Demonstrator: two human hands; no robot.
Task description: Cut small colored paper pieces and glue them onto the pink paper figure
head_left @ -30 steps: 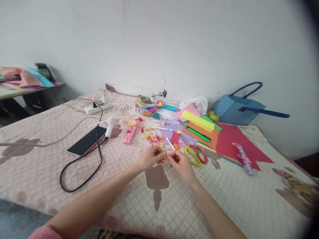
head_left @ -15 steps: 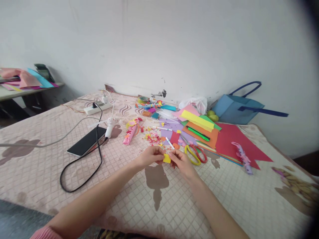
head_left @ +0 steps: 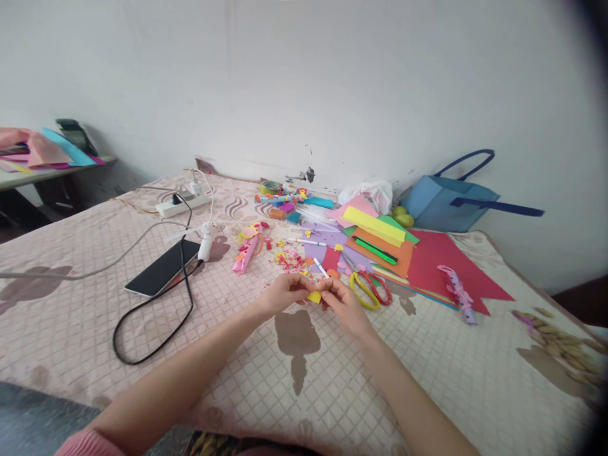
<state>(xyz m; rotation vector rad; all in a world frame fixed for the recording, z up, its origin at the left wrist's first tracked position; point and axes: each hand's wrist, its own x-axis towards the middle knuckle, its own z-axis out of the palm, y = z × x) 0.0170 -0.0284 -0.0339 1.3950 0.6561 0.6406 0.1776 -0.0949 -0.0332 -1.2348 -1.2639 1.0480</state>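
Observation:
Between my two hands is a small piece of yellow paper [head_left: 314, 296]. My left hand [head_left: 289, 292] pinches its left side, and my right hand [head_left: 341, 303] pinches its right side, fingertips close together. Just beyond them lie a white pen [head_left: 321, 268] and a heap of small paper scraps [head_left: 291, 259]. Scissors [head_left: 369, 291] with yellow and red handles rest to the right of my right hand. A decorated pink paper roll [head_left: 247, 253] lies to the left, beyond my left hand.
A hot glue gun [head_left: 206, 242], a black tablet-like device [head_left: 164, 269] and a looping black cable [head_left: 190, 297] lie left, near a power strip [head_left: 183, 206]. Coloured paper sheets [head_left: 441, 259], a green cutter [head_left: 375, 250], a purple paper roll [head_left: 458, 292] and a blue bag [head_left: 451, 201] are right.
Both hands still hold the yellow paper. It has turned slightly, and the fingertips have drawn closer together over its top edge. The whole view has shifted a little.

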